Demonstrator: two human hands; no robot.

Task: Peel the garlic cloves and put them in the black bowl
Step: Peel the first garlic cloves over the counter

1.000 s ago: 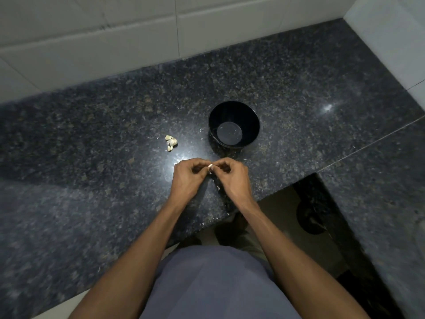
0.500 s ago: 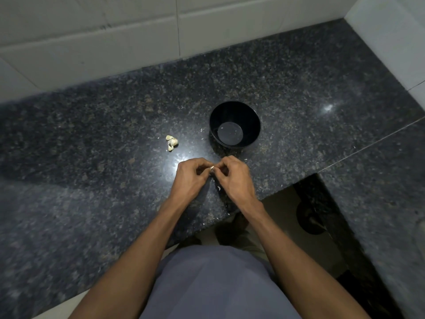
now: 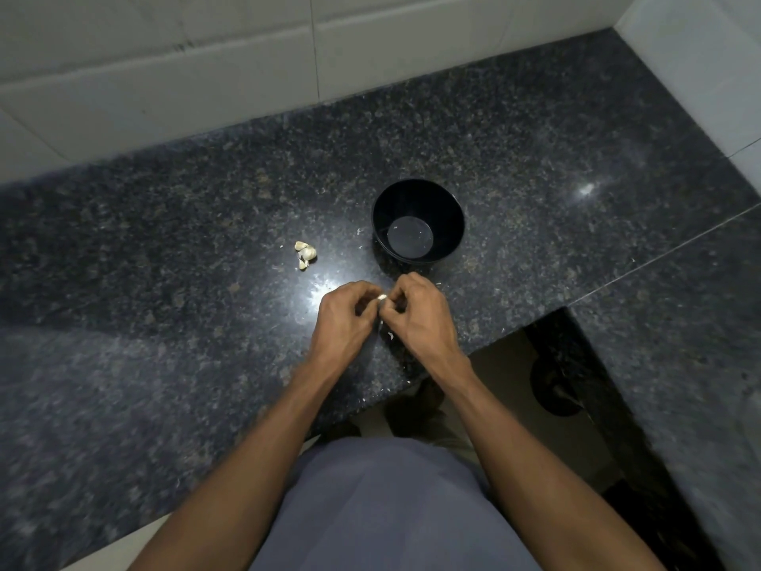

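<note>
A small pale garlic clove (image 3: 382, 297) is pinched between the fingertips of my left hand (image 3: 344, 319) and my right hand (image 3: 420, 317), just above the dark granite counter (image 3: 164, 261). Most of the clove is hidden by my fingers. The black bowl (image 3: 453, 212) stands upright right behind my hands; only tiny white flecks show on its bottom. A little heap of unpeeled cloves (image 3: 305, 253) lies on the counter to the left of the bowl.
Bits of white garlic skin (image 3: 390, 335) lie scattered on the counter around my hands. White tiled walls (image 3: 206, 76) close off the back and right. The counter's front edge steps back at a dark gap (image 3: 556, 385) on my right.
Both hands stay together in front of the bowl and the fingers have shifted slightly on the clove. Nothing else has moved.
</note>
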